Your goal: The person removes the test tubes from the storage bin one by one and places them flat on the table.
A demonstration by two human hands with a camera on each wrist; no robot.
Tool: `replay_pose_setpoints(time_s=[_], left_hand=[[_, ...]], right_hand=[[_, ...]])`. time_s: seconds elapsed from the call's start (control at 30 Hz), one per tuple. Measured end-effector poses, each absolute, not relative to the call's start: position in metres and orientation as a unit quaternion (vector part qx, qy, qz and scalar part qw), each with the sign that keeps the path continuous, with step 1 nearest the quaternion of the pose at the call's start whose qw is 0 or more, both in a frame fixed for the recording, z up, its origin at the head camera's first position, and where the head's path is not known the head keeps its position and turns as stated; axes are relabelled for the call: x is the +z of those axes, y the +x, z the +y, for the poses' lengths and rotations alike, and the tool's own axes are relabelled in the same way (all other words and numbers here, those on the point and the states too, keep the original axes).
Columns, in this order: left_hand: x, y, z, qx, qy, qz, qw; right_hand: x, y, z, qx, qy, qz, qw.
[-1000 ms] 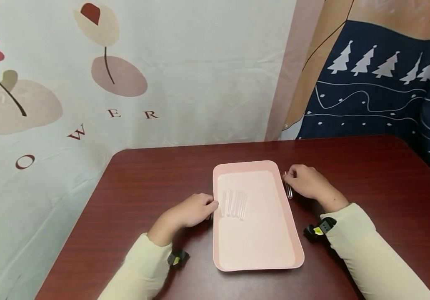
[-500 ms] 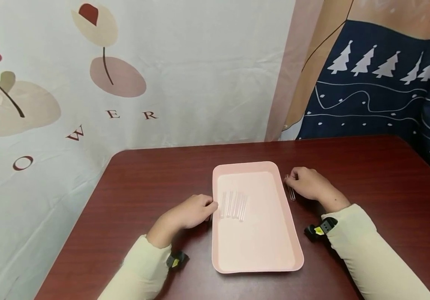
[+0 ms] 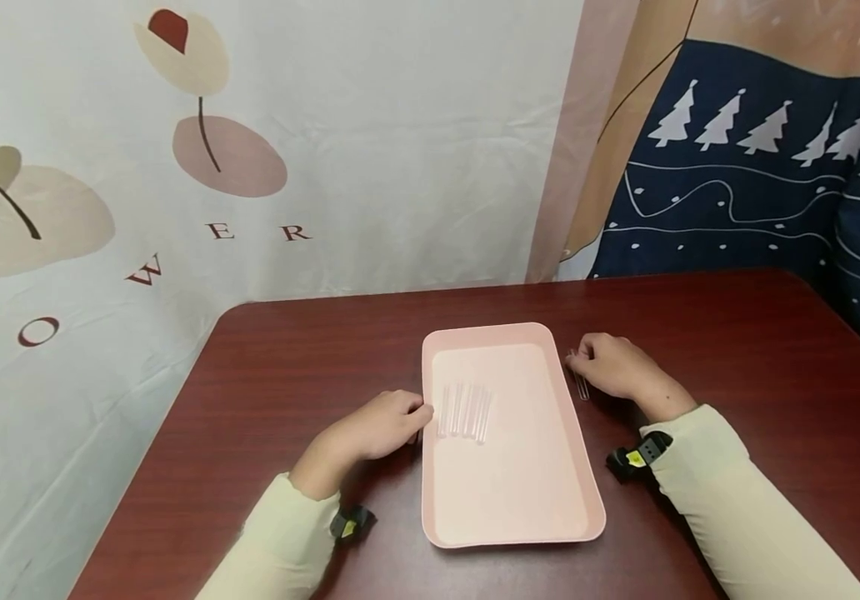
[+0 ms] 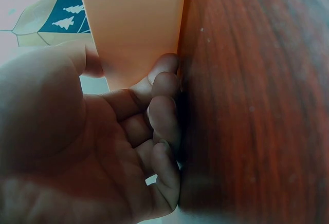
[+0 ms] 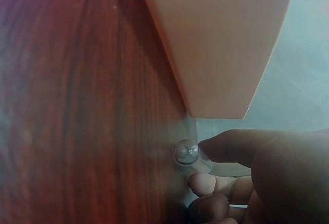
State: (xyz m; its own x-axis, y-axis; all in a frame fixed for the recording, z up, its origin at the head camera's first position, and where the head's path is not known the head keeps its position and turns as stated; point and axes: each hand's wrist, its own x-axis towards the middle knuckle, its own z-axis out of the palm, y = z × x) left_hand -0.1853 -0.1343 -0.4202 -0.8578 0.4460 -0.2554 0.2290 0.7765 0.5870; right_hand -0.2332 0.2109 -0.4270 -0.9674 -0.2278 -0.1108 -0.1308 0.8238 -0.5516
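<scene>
The right hand [image 3: 613,367] pinches one tube [image 5: 186,153] between thumb and finger, the grip narrow. The tube is clear, smooth and slender, its rounded end towards the right wrist camera. It is at two o'clock from the middle of the tray [image 3: 520,492], just outside the wall.

The left hand [image 3: 381,425], at nine o'clock, grips the tray's wall: thumb over the rim, fingers bent against the outer side, low by the table [image 3: 302,358].

One tray lies flat, a pale pink, matt rectangle with rounded corners and sloping walls. Inside, between nine and ten o'clock from its middle, clear tubes [image 3: 467,412] lie side by side in a row, all pointing roughly from twelve to six. At least four show; their see-through edges run together, so the exact count cannot be told.

The table is reddish-brown with a streaky wood grain and a soft shine. Two pale yellow sleeves [image 3: 737,500] come in at about eight and four o'clock, with two black devices [image 3: 352,523] at the wrists.

Beyond, a creased white cloth [image 3: 415,167] spans ten to twelve o'clock, printed with two flowers [image 3: 201,50]. Between one and two o'clock hangs a navy cloth [image 3: 745,208] with six white trees [image 3: 767,129].
</scene>
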Motion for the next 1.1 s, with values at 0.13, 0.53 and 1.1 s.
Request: replay_pose_setpoints(time_s=[0.13, 0.53, 1.1], left_hand=[[-0.418, -0.186, -0.135, 0.282, 0.183, 0.922, 0.193], [-0.417, -0.188, -0.137, 0.280, 0.183, 0.922, 0.194], [-0.419, -0.184, -0.136, 0.276, 0.187, 0.923, 0.193]], right_hand=[[-0.427, -0.236, 0.210, -0.279, -0.096, 0.952, 0.085], [-0.424, -0.237, 0.209, -0.275, -0.095, 0.953, 0.088], [-0.413, -0.227, 0.204, -0.268, -0.087, 0.958, 0.057]])
